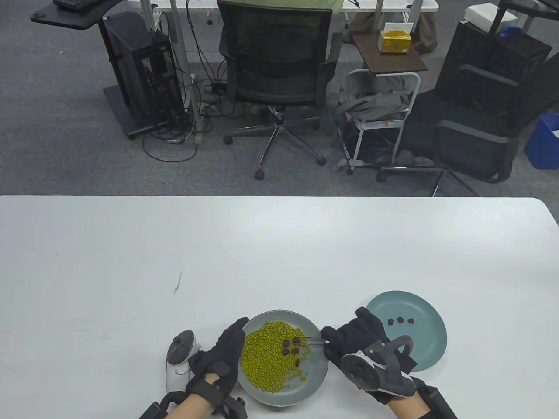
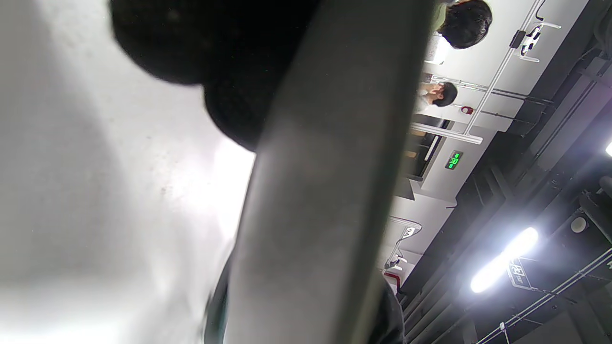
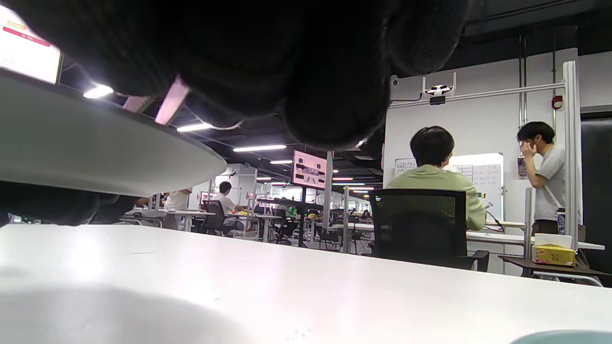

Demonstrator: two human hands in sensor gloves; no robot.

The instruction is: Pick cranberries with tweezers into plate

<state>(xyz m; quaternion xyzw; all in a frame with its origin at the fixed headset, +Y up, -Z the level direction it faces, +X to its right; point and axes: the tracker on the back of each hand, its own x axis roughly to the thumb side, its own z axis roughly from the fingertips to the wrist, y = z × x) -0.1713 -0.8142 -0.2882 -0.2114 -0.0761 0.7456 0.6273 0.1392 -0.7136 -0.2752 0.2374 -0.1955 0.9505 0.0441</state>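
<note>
1. The right hand [image 1: 356,334] grips the tweezers [image 1: 312,341], tips among the cranberries [image 1: 291,345] on the grey plate [image 1: 319,375]; a loose pinch could drop one.
2. Green beans [image 1: 266,355] crowd them and may get grabbed.
3. The left hand [image 1: 222,353] rests on that plate's rim, fingers extended; a shove could spill it onto the counter [image 1: 131,262].
4. The blue plate [image 1: 430,345] holds three cranberries.

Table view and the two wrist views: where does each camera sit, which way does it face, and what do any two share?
Table view: high, looking down over the white table; left hand at the grey plate of green beans, right hand holding tweezers over it.
Left wrist view: low, tilted, facing up along the plate's rim; dark glove fingers at the top.
Right wrist view: near the tabletop, facing the room; glove fingers overhead.
Shared: the black chair and yellow box appear in table and right wrist views.
</note>
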